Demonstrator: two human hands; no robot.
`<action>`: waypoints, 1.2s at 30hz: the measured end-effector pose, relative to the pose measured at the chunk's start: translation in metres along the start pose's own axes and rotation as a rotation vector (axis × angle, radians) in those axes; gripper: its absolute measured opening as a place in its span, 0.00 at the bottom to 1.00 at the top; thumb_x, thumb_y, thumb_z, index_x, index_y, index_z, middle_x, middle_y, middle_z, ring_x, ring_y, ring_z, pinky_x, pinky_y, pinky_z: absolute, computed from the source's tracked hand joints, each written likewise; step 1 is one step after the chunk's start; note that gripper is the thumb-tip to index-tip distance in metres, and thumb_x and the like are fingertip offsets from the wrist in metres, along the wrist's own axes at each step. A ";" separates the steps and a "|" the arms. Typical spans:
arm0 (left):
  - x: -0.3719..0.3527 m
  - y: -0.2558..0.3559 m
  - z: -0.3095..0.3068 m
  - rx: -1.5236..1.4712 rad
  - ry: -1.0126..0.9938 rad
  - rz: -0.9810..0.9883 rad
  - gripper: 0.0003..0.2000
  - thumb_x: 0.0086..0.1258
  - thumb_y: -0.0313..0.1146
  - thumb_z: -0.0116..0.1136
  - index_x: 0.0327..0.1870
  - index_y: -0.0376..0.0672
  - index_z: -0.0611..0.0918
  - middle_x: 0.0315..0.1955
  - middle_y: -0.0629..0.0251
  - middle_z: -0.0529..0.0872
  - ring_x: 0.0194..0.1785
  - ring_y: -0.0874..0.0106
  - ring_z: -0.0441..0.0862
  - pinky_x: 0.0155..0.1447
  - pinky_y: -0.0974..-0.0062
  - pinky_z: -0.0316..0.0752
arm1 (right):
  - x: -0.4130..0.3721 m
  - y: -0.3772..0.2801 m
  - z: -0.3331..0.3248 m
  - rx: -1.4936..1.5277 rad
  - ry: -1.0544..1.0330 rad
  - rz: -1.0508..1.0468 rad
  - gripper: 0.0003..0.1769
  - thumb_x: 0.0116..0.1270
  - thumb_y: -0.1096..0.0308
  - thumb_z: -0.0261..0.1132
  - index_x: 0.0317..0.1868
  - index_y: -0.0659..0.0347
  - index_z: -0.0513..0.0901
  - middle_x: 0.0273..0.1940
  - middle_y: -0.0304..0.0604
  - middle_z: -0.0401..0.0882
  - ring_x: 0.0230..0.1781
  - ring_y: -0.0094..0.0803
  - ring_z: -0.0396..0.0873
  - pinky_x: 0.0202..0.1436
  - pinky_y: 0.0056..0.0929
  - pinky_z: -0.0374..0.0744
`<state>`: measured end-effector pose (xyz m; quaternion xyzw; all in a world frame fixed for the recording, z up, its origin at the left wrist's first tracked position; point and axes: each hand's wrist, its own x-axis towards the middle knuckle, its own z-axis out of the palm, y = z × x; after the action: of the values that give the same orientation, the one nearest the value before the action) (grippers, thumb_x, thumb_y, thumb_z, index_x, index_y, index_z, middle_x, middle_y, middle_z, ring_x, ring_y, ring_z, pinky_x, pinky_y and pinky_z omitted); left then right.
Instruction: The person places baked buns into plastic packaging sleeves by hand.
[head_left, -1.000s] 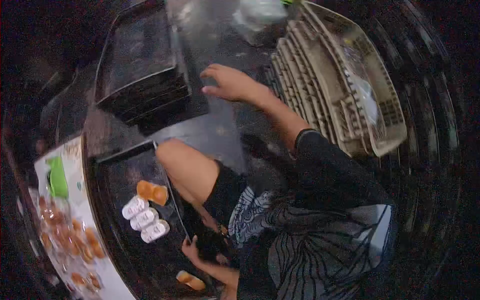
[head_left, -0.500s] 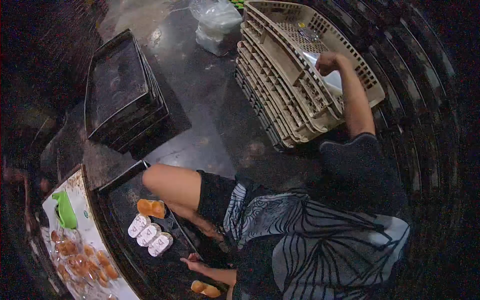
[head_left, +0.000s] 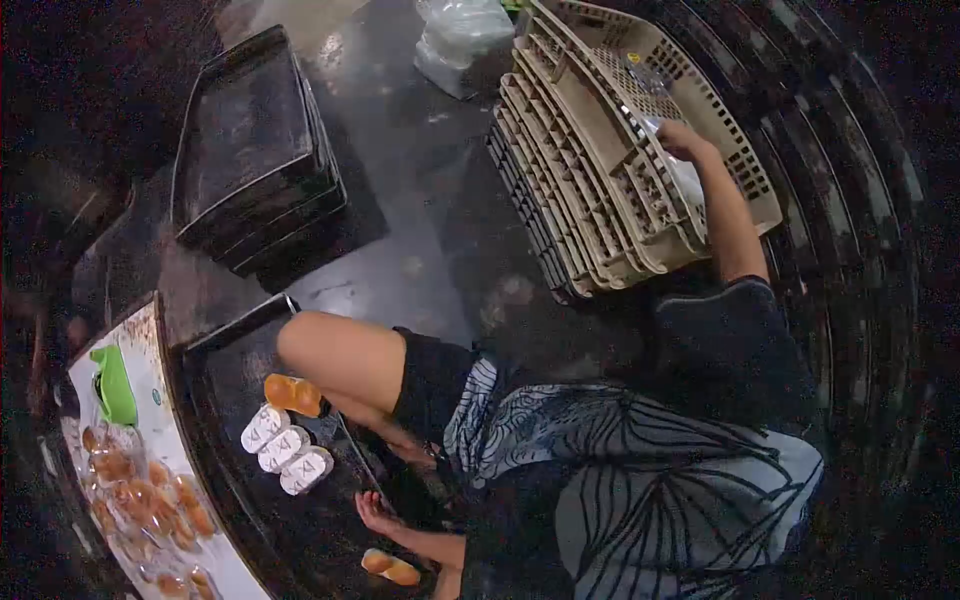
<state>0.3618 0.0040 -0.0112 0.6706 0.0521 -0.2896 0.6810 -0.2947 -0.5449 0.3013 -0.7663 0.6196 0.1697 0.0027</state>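
My left hand point(head_left: 379, 515) is over the edge of a dark tray point(head_left: 240, 360), fingers loosely apart and holding nothing. Close beside it lies a joined bread roll point(head_left: 391, 567). Farther along the tray are another golden bread roll point(head_left: 292, 395) and three white oval pieces point(head_left: 285, 449) with dark markings, laid side by side. My right hand point(head_left: 683, 143) reaches into the top beige plastic crate point(head_left: 735, 150), its fingers closed together at a clear plastic bag point(head_left: 688, 182). The fingertips are partly hidden.
A white board point(head_left: 195, 450) holds several bagged breads point(head_left: 145, 490) and a green tool point(head_left: 115, 385). Stacked black trays point(head_left: 250, 120) stand on the floor. A bundle of clear plastic point(head_left: 465, 40) lies beyond the crate stack. My bent knee point(head_left: 335, 350) juts over the tray.
The view has shifted slightly. My left hand's fingers have lifted and spread a little. My right hand has stayed in the crate, its fingers now stretched toward the plastic.
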 end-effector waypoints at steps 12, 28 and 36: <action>0.015 0.016 0.015 0.171 0.053 -0.107 0.15 0.63 0.27 0.47 0.52 0.35 0.71 0.29 0.64 0.78 0.26 0.78 0.72 0.31 0.81 0.68 | -0.047 -0.072 -0.161 0.807 0.651 0.092 0.11 0.59 0.65 0.47 0.27 0.64 0.71 0.22 0.33 0.66 0.23 0.25 0.63 0.28 0.27 0.67; -0.110 0.077 0.038 -0.499 0.000 -0.007 0.23 0.59 0.37 0.58 0.53 0.34 0.68 0.41 0.61 0.78 0.42 0.71 0.76 0.46 0.72 0.73 | -0.165 -0.724 -0.010 0.194 -0.002 -2.696 0.17 0.50 0.68 0.58 0.43 0.59 0.74 0.50 0.45 0.71 0.56 0.43 0.65 0.61 0.45 0.61; -0.135 -0.024 -0.036 -0.478 0.863 0.285 0.17 0.59 0.28 0.56 0.49 0.35 0.70 0.36 0.66 0.78 0.38 0.75 0.76 0.42 0.78 0.73 | -0.155 -0.831 0.164 -0.098 0.437 -1.949 0.33 0.57 0.53 0.55 0.57 0.67 0.64 0.60 0.57 0.57 0.65 0.50 0.48 0.67 0.44 0.47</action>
<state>0.2506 0.0830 0.0257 0.5552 0.3012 0.1295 0.7644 0.4264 -0.1702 0.0163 -0.9535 -0.3003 -0.0260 -0.0051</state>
